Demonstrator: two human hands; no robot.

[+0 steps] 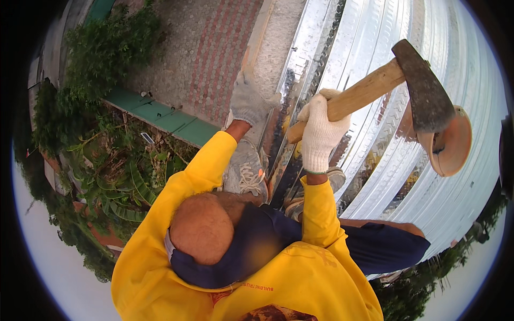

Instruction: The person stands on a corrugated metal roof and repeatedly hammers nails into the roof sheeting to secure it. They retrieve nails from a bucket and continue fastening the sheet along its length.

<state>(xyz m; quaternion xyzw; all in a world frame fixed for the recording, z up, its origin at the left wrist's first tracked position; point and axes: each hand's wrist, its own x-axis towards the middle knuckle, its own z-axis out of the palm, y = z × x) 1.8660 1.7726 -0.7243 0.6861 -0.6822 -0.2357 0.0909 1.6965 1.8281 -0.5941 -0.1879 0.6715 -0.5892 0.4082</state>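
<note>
My right hand [325, 131], in a white knit glove, is closed round the wooden handle of a hatchet [428, 88]. The dark, worn metal head points up and to the right over the roof sheets. My left hand [251, 100], in a grey glove, rests on the pale ledge along the roof edge, fingers reaching forward and thumb apart. Beside its thumb runs the folded edge of the shiny metal roofing [369, 69]. A brown round tub [458, 142] sits tilted on the roofing behind the hatchet head, dark bits inside it, partly hidden.
My shoes [251, 179] stand at the roof edge. A wooden strip [259, 37] runs along the ledge ahead. Far below to the left lie a paved yard [214, 59] with red bands, a green wall [160, 119] and dense plants [115, 176].
</note>
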